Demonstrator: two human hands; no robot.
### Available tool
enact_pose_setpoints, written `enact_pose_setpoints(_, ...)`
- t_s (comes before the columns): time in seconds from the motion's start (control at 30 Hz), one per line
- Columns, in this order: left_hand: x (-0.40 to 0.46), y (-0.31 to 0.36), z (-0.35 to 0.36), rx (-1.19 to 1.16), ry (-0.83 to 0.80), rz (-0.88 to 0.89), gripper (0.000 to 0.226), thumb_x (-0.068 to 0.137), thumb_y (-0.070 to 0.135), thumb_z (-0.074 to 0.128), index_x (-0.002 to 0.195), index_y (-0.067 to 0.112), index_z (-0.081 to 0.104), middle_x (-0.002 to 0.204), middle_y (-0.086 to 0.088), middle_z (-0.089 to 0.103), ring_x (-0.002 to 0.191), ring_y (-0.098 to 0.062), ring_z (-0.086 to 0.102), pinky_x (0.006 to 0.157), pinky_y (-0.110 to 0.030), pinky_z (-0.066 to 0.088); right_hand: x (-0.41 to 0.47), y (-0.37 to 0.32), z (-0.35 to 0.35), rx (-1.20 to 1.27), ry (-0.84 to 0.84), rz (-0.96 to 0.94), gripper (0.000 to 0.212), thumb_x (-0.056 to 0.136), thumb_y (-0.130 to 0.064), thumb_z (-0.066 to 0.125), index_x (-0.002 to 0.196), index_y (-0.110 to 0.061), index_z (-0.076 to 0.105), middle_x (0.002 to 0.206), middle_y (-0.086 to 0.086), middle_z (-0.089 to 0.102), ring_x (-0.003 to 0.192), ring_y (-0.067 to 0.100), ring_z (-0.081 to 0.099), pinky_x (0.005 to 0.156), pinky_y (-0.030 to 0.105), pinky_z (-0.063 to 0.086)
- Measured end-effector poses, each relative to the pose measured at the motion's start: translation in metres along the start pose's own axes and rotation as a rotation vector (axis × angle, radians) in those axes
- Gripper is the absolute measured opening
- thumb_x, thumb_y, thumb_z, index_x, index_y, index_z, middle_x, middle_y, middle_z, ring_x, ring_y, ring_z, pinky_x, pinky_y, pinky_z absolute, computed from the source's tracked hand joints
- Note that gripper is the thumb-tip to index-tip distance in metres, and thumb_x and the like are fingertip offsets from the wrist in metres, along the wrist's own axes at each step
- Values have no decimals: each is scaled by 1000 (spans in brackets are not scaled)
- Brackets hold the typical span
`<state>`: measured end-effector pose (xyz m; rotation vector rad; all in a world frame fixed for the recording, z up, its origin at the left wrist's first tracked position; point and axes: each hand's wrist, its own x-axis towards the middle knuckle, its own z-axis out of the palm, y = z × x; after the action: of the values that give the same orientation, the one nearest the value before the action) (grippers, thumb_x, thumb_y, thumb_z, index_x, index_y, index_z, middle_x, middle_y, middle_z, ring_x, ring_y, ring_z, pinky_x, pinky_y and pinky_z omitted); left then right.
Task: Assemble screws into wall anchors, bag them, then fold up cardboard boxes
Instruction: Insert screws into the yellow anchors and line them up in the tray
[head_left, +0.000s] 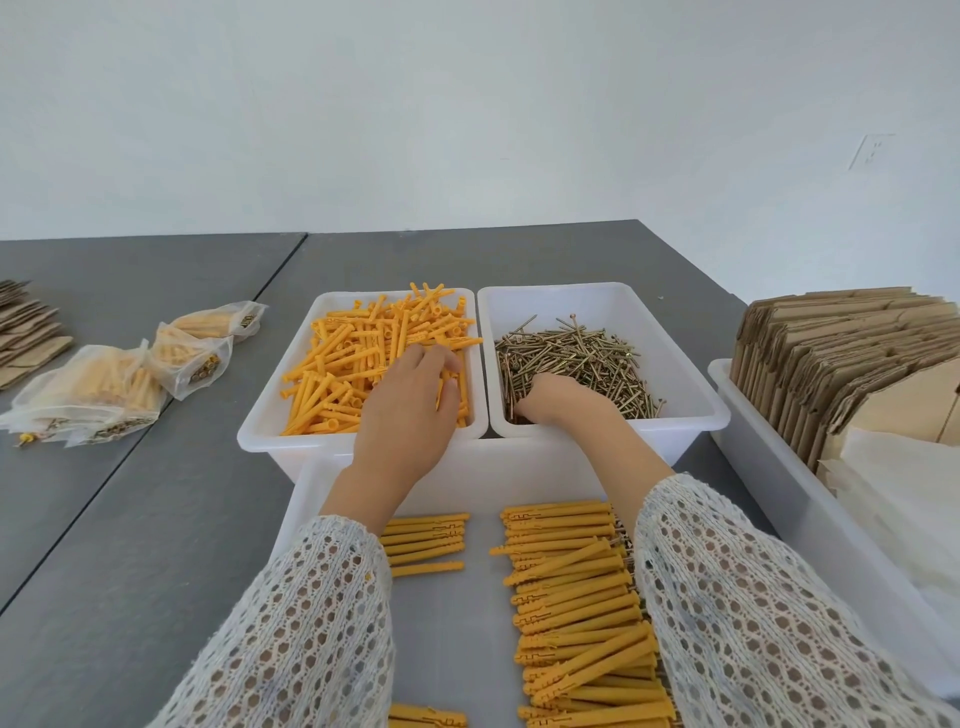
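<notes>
Your left hand (410, 410) spreads relaxed fingers over the loose anchors (363, 358): light, stiff plastic, best pinched mid-shaft. Your right hand (563, 397) digs curled into the screws (582, 358), thin, slippery and sharp-tipped; its grip is hidden. Two bins (597, 306) ahead; roughly three filled bags (104, 389) lie left of your left hand.

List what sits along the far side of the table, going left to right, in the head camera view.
Flat cardboard pieces → filled bags → bin of yellow anchors → bin of screws → tray of flat cardboard boxes.
</notes>
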<state>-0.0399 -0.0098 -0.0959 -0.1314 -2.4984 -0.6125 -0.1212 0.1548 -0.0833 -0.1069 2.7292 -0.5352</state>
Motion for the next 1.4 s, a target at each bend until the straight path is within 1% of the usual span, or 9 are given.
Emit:
enact_pose_setpoints(0.13,1,-1,1,-15,-64,-43,16,101,22,45,106,25,59,96,8,53,75,-11,54,59,-35,50,2,3,1,-19,63,-26,24,98,-12,43,118,-5,55,107,8,52,95,25,51,82,34,45)
enact_pose_setpoints(0.23,1,-1,2,-18,-56,-37,15,100,22,46,106,26,59,93,10,51,72,-9,52,57,-33,48,4,5,4,-51,115,-35,10,96,-9,45,91,-7,53,94,6,53,87,27,53,78,35,46)
enact_pose_setpoints(0.33,2,-2,3,-26,-58,-44,15,100,22,46,106,26,59,93,10,51,73,-9,52,57,-32,47,4,4,5,-95,183,-12,23,92,-4,45,70,-13,41,76,2,47,79,26,51,71,33,41)
enact_pose_setpoints(0.47,1,-3,3,-27,-61,-44,15,100,22,46,107,26,59,93,9,51,73,-9,53,56,-30,46,0,1,5,-147,275,-20,19,89,-3,46,72,-12,42,75,0,46,80,25,51,71,33,39)
enact_pose_setpoints(0.7,1,-2,2,-36,-69,-54,15,100,22,46,107,26,59,92,11,50,71,-9,52,57,-34,49,0,1,5,-40,391,-16,12,98,-18,39,93,-13,49,97,6,54,84,26,49,75,34,38)
enact_pose_setpoints(1.13,2,-3,3,-18,-98,-60,17,100,24,45,108,28,59,95,10,51,75,-7,52,60,-31,48,1,3,4,211,698,-78,36,95,-24,36,60,-17,31,62,-1,39,56,21,35,52,26,27)
enact_pose_setpoints(1.23,3,-4,3,-14,-104,-65,17,100,25,45,107,29,60,94,10,51,74,-7,51,58,-30,46,1,4,4,212,640,-70,35,95,-25,36,61,-18,31,66,0,41,60,22,38,55,27,29)
enact_pose_setpoints(1.33,3,-3,3,-9,-118,-66,17,101,25,44,106,29,60,92,10,51,73,-7,51,56,-29,43,1,6,6,129,423,-53,30,94,-24,39,66,-17,32,75,2,45,67,23,42,63,30,34)
enact_pose_setpoints(1.4,2,-3,2,-2,-136,-72,18,101,25,44,105,29,61,91,9,52,74,-8,52,57,-30,44,2,7,7,95,303,-65,29,94,-22,42,67,-17,32,73,0,42,63,19,39,58,28,31)
